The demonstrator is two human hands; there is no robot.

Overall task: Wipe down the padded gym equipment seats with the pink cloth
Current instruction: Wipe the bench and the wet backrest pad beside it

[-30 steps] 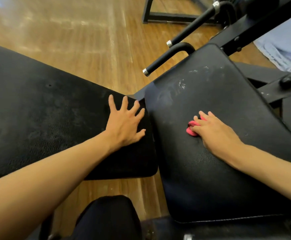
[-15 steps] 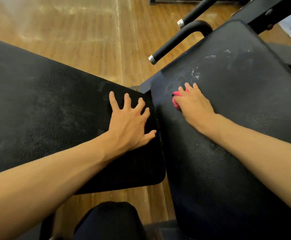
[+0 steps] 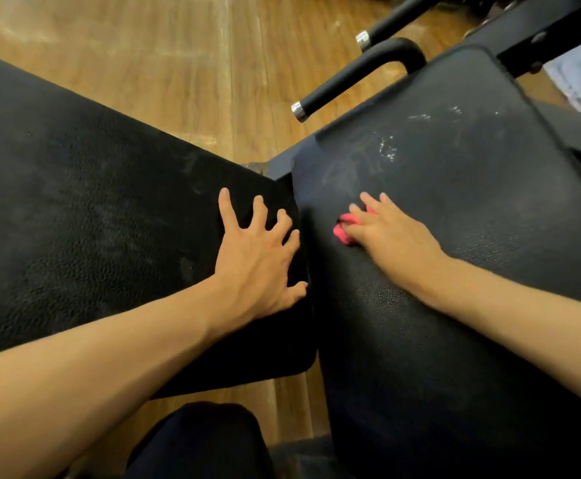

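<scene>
Two hands: right (image 3: 394,238) presses pink cloth (image 3: 343,231) onto padded seat (image 3: 472,188).

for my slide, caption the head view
Right hand presses pink cloth on right pad; left hand braces left pad.

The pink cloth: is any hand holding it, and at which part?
The right hand presses down on the pink cloth, covering most of it; only its left edge shows. The exact grip is hidden. The left hand holds nothing; it rests spread on the left pad.
</scene>
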